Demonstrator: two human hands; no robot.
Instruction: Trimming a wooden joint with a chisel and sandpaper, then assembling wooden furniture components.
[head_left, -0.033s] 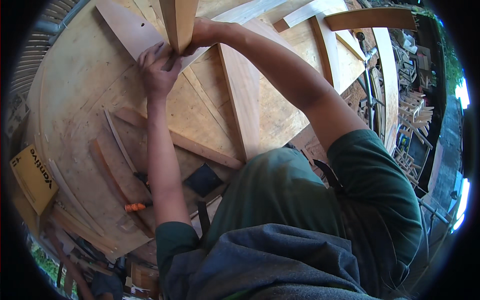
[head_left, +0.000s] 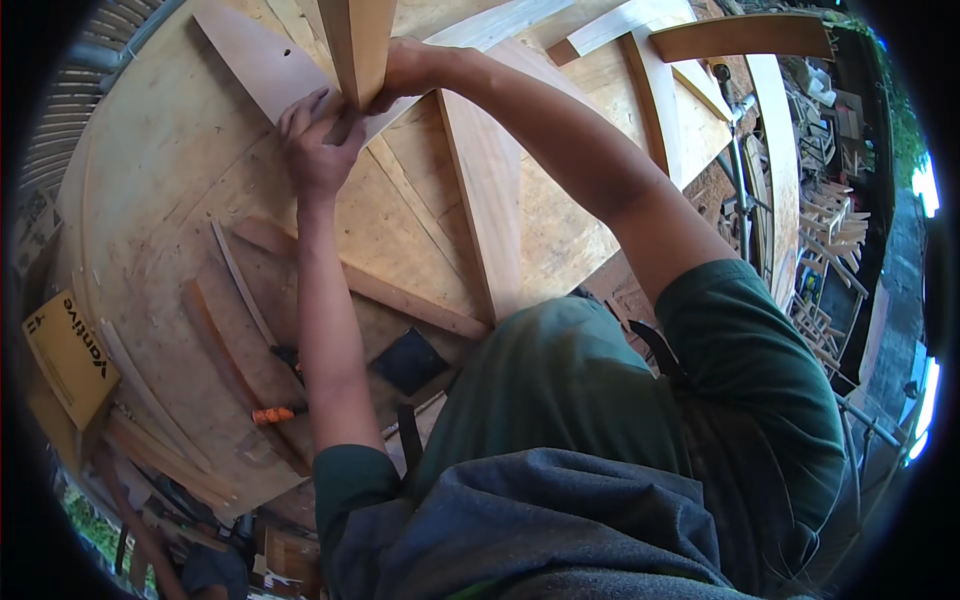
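A square-edged wooden beam rises toward me at the top of the view, its lower end against a pale flat board with a small dark hole. My left hand is closed on the board's edge beside the foot of the beam, fingers over the top and thumb at the near side. From the right, my right hand wraps the beam low down; the beam hides part of its fingers.
Wide boards lean across the plywood worktop. Thin curved strips, a wooden bar, a dark square pad and an orange-ended tool lie nearer me. A cardboard box stands left; metal pipes and stacked wooden frames stand right.
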